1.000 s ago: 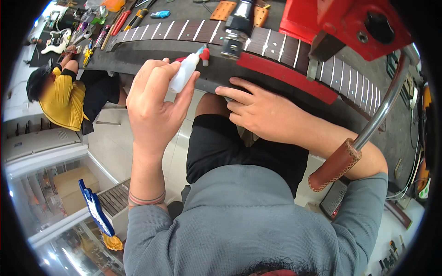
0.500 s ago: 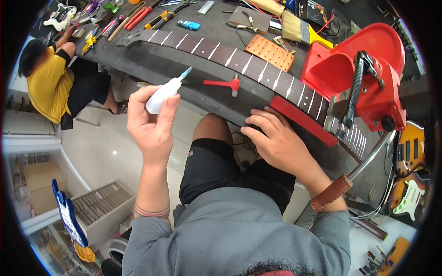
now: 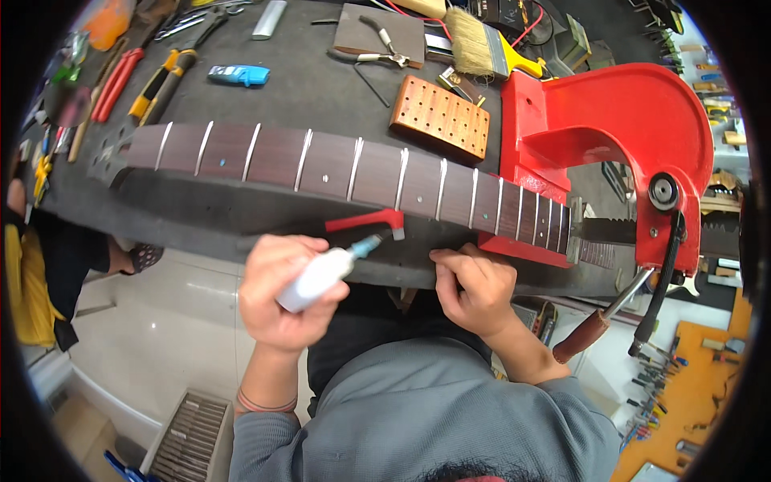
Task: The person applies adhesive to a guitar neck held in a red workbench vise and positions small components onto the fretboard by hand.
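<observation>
My left hand (image 3: 277, 309) is closed around a small white squeeze bottle (image 3: 317, 279), its narrow blue-green nozzle tilted up and to the right. Close to that tip lies a small red-handled hammer (image 3: 361, 221) on the bench. Just beyond it a guitar neck (image 3: 333, 173) with a dark fretboard and bright frets stretches across the bench. Its right part runs under the ram of a red arbor press (image 3: 634, 96), above a red block (image 3: 522, 250). My right hand (image 3: 482, 289) rests by the bench's front edge, fingers curled in, with nothing visible in them.
Behind the neck are a drilled wooden block (image 3: 442, 116), a wide paintbrush (image 3: 482, 48), a blue hand tool (image 3: 239, 75) and several pliers. The press lever's brown grip (image 3: 580, 336) juts out near my right forearm. A person in yellow (image 3: 36, 297) sits at the left.
My view has shifted toward the bench. My left hand has brought the bottle to the right, with its nozzle near the hammer. My right hand's fingers have curled from lying stretched out.
</observation>
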`<state>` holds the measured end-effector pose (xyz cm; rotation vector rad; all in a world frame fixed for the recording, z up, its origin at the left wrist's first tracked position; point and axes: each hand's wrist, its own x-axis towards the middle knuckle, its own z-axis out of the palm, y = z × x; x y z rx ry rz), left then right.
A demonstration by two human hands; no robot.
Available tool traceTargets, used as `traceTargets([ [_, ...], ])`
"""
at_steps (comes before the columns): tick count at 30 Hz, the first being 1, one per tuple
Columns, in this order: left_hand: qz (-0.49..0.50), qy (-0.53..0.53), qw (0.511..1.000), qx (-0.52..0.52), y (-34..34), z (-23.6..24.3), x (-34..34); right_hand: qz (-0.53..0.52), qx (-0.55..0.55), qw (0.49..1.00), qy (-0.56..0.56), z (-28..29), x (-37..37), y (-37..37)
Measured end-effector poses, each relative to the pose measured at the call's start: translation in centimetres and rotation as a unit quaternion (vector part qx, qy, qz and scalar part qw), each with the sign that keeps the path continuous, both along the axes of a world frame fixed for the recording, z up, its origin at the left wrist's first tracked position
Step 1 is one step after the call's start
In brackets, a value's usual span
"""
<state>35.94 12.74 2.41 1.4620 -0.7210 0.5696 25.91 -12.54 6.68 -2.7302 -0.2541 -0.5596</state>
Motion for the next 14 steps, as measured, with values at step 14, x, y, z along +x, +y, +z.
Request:
traceTargets([
  [14,-0.075,-0.003,0.992,0.105,-0.03,0.35,0.49,-0.026,-0.057,0.998,-0.008,-0.07,0.48,-0.4],
])
